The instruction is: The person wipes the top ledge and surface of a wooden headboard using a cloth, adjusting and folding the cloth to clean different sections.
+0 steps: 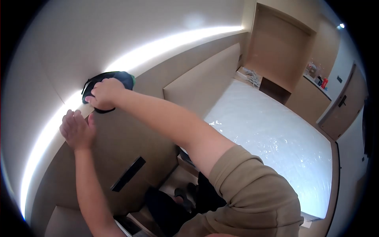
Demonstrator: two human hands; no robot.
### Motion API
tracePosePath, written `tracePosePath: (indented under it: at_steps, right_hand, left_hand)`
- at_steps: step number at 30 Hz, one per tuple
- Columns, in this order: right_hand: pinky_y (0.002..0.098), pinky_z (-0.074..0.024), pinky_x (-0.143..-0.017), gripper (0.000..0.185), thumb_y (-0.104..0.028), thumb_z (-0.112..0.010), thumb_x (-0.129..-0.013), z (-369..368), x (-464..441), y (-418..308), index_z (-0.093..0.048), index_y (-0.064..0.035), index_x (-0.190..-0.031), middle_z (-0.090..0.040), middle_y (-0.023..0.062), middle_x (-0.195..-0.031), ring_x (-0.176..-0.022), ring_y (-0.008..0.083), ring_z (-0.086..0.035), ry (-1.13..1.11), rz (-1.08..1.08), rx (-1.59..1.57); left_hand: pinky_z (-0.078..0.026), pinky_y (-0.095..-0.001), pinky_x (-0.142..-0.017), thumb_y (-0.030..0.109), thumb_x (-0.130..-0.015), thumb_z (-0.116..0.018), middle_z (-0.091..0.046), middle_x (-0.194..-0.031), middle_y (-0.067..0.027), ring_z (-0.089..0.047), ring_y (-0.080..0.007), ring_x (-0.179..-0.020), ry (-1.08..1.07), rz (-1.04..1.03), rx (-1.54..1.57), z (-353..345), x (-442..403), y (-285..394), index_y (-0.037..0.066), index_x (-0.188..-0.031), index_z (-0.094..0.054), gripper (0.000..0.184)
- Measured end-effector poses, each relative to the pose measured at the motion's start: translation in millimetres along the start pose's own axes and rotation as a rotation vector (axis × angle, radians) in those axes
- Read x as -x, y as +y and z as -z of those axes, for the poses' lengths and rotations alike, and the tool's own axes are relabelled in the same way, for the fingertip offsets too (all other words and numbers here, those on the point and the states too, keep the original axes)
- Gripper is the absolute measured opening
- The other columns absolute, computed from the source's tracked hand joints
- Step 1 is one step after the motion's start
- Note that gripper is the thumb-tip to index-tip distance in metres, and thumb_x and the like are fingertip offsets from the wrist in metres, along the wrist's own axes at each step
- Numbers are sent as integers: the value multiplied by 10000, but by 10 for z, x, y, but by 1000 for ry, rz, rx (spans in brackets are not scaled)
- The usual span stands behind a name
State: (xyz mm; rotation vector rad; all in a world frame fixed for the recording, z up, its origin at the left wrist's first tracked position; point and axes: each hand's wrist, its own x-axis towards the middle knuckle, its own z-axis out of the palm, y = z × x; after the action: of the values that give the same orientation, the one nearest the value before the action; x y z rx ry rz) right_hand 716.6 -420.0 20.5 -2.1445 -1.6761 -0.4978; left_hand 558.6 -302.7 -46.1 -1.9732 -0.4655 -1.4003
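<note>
My right hand (106, 94) is closed on a black object with a green edge (125, 80). I cannot make out its exact kind, as my fingers cover part of it. The object is at the top edge of the brown wall panel (130, 138), against the glowing light strip (158, 45). Lower and to the left, my left hand (78, 129) is raised at the same edge. Its fingers point upward with the thumb apart, and nothing shows in it.
A plastic-wrapped mattress (272, 146) lies to the right, beside a padded headboard (205, 75). White cables (252, 77) are bundled on a ledge behind it. A dark slot plate (128, 173) sits in the panel below my hands. Bottles and a red item (324, 83) stand on a far counter.
</note>
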Motion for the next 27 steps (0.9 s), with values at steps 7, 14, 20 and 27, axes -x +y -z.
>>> tracePosePath:
  at_steps: [7,14,20,27]
  right_hand:
    - [458,-476,-959,706,-610,-358,-953,116,71,133,-711,-31,-1150,-675,160,-1212,-1165,331,-608,-115,97,-41]
    - [441,-438,-1055,462,-397,-302,-1031,398,229,2255,-609,-218,-1325,-612,76,-1339,-1277,299,-529,-156,140,74]
    - [443,-446,-1017,518,-458,-312,-1026,691,713,4005,-652,-133,-1241,-648,113,-1278,-1189,340,-583,28,-257,93]
    - [401,-398,-1051,580,-489,-367,-1023,630,679,3829,-627,-26,-1257,-623,160,-1309,-1239,335,-545,12,-332,-21]
  left_hand:
    - [-362,-511,-985,468,-925,-584,-534,-1237,-125,-485,-338,-1205,65,-75,-32,13,32,-85,99,-1174,-538,448]
    - [-306,-446,-996,493,-974,-494,-545,-1227,-114,-495,-313,-1198,26,-180,-105,-15,43,-237,111,-1195,-505,441]
    - [-299,-445,-1007,513,-1020,-372,-529,-1227,-122,-490,-316,-1178,-38,-233,-134,119,-49,-162,68,-1203,-505,499]
    - [-294,-441,-1018,563,-1009,-349,-522,-1248,-125,-468,-316,-1192,-69,-177,-179,130,-77,-57,51,-1216,-514,576]
